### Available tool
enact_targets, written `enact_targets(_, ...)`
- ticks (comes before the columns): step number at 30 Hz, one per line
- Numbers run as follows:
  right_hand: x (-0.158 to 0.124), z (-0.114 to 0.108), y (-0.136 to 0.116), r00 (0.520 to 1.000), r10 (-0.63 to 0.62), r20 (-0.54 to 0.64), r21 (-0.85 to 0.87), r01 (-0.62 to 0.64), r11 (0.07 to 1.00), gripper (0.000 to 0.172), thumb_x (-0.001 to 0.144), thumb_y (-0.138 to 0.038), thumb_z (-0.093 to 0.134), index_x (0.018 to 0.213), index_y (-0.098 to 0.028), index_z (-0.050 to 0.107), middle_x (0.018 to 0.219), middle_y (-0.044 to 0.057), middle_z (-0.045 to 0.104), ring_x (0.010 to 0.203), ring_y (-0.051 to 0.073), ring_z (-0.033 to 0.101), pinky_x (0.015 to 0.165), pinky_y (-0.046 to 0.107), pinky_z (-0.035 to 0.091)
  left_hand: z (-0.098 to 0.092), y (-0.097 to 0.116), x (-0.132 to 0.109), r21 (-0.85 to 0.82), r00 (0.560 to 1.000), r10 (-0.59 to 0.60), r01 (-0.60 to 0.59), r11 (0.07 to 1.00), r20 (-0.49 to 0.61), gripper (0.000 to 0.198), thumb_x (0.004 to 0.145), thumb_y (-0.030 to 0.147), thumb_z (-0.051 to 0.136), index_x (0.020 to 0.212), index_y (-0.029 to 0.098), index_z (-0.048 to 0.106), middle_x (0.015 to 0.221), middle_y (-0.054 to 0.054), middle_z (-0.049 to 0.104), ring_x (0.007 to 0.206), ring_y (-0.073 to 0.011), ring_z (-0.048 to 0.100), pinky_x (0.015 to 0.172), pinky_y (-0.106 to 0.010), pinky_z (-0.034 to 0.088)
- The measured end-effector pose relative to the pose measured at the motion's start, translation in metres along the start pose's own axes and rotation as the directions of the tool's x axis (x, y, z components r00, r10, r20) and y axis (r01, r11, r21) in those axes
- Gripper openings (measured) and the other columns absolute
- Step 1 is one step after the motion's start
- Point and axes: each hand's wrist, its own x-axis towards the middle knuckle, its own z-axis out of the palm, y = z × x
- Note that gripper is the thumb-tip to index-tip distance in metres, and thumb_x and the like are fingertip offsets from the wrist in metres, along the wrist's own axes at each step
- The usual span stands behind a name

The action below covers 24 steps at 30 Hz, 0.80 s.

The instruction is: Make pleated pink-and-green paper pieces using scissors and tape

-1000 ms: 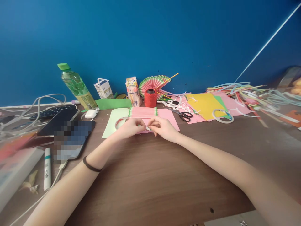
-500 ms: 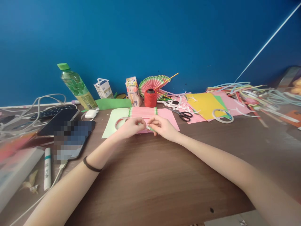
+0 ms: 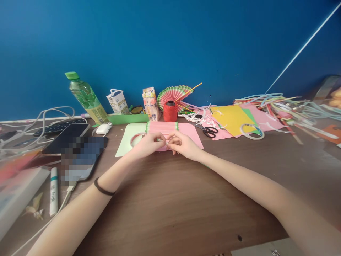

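My left hand (image 3: 149, 145) and my right hand (image 3: 184, 145) meet over the front edge of the pink paper (image 3: 196, 136), fingertips nearly touching. Both are closed in a pinch. A small whitish strip (image 3: 166, 142) shows between the fingertips; its exact kind is too small to tell. Just beyond the hands lies a pleated pink paper (image 3: 162, 127) with green-and-white ends. A roll of tape (image 3: 133, 139) rests on the pale green paper (image 3: 123, 146), partly hidden behind my left hand. A thin green edge (image 3: 205, 165) peeks out beside my right forearm.
Behind stand a red thread spool (image 3: 170, 111), a folded fan (image 3: 174, 95), a small carton (image 3: 151, 104) and a green-capped bottle (image 3: 86, 97). Black scissors (image 3: 210, 131), yellow paper (image 3: 231, 119) and another tape roll (image 3: 252, 131) lie right. Phones (image 3: 66, 138) and a marker (image 3: 53, 192) are left.
My right fingers have shifted slightly left. The green piece seen by them earlier no longer shows there, and a green edge now appears beside my right forearm.
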Motion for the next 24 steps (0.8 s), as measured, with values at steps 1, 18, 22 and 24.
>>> enact_targets(1, 0.0, 0.0, 0.0, 1.0, 0.002, -0.002, 0.001, -0.002, 1.0, 0.016, 0.078, -0.025, 0.052, 0.091, -0.02, 0.044, 0.071, -0.001, 0.061, 0.05, 0.008, 0.052, 0.049, 0.021, 0.038, 0.0, 0.0, 0.0, -0.002, 1.0, 0.009, -0.009, 1.0, 0.003, 0.022, 0.069, 0.037, 0.048, 0.072, 0.019, 0.058, 0.074, 0.002, 0.06, 0.066, -0.0125, 0.048, 0.061, -0.023, 0.035)
enact_targets(18, 0.002, -0.002, -0.006, 0.997, 0.075, 0.015, 0.062, -0.075, 0.995, 0.013, 0.075, -0.016, 0.049, 0.085, -0.019, 0.042, 0.065, -0.003, 0.062, 0.046, 0.007, 0.051, 0.045, 0.019, 0.038, -0.012, -0.005, 0.002, 0.058, 0.999, -0.019, 0.017, 0.998, 0.042, 0.035, 0.07, 0.048, 0.046, 0.077, 0.019, 0.064, 0.075, -0.001, 0.064, 0.068, -0.0158, 0.054, 0.059, -0.025, 0.038)
enact_targets(22, 0.002, -0.002, -0.01, 0.994, 0.096, 0.055, 0.057, -0.099, 0.993, 0.012, 0.075, -0.017, 0.051, 0.085, -0.018, 0.045, 0.068, -0.001, 0.063, 0.046, 0.006, 0.051, 0.044, 0.018, 0.038, -0.01, -0.003, -0.001, 0.057, 0.997, -0.013, 0.009, 0.998, 0.073, 0.03, 0.067, 0.046, 0.05, 0.072, 0.019, 0.064, 0.072, 0.0, 0.065, 0.067, -0.0149, 0.054, 0.058, -0.024, 0.037)
enact_targets(24, 0.002, -0.002, -0.011, 0.99, 0.124, 0.067, 0.035, -0.127, 0.991, 0.011, 0.076, -0.018, 0.05, 0.086, -0.016, 0.049, 0.067, 0.0, 0.063, 0.045, 0.006, 0.05, 0.043, 0.018, 0.038, -0.008, -0.004, -0.001, 0.039, 0.997, -0.016, 0.014, 0.999, 0.071, 0.028, 0.067, 0.044, 0.05, 0.07, 0.019, 0.063, 0.068, 0.0, 0.065, 0.063, -0.0138, 0.053, 0.055, -0.023, 0.037)
